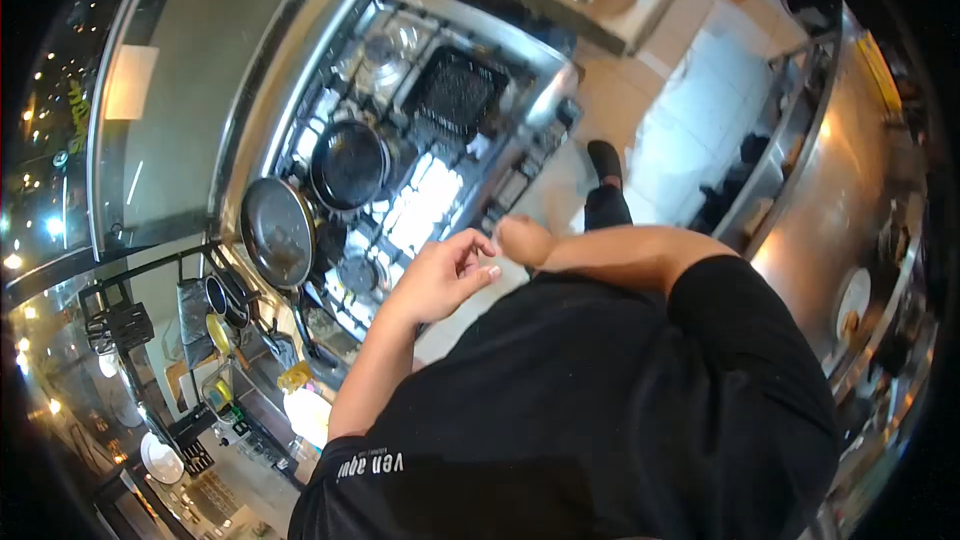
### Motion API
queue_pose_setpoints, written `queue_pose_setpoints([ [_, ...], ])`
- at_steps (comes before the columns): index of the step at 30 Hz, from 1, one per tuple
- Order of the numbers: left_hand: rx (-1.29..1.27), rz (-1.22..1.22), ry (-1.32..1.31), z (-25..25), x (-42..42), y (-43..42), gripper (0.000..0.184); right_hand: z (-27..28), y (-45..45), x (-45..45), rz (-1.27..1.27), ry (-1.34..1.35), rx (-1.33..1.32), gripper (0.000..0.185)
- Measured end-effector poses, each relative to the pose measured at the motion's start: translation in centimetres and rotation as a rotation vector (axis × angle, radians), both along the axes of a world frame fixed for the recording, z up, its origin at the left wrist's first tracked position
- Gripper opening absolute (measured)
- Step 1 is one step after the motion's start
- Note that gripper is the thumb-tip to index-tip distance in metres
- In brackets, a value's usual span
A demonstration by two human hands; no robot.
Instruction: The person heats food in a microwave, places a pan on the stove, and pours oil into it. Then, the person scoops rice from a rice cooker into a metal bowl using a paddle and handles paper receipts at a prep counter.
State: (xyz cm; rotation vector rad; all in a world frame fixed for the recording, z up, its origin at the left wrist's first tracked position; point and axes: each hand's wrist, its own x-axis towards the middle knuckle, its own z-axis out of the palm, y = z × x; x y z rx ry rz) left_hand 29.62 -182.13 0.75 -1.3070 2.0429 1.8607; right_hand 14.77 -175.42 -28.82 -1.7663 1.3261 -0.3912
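My left hand [445,275] is held in front of my body near the front edge of the gas stove [425,190]. Its fingers are loosely bent, with the thumb apart and nothing visible between them. Close beside it is my right hand [523,240], blurred and turned so that its fingers are mostly hidden. On the stove are a dark frying pan [350,165], a square black grill pan [458,90] and, at the left end, a larger frying pan [280,230] whose handle points toward me. Neither hand touches the pans.
A metal counter [815,180] runs along the right. Behind the stove's far right end is another worktop [610,0]. At the lower left, utensils and pans hang from a rack [150,285]. My foot [605,160] is on the tiled floor.
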Motion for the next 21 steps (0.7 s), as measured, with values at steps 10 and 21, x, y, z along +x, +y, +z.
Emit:
queue_pose_setpoints([
  [10, -0.760, 0.463, -0.017, 3.1, -17.5, -33.0, 0.026, 0.7, -5.8, -37.2, -0.177, 0.134, 0.230, 0.045],
  [21, -0.713, 1.158, -0.807, -1.5, -23.4, -72.5, 0.091, 2.1, 14.3, -59.2, -0.839, 0.208, 0.735, 0.034],
])
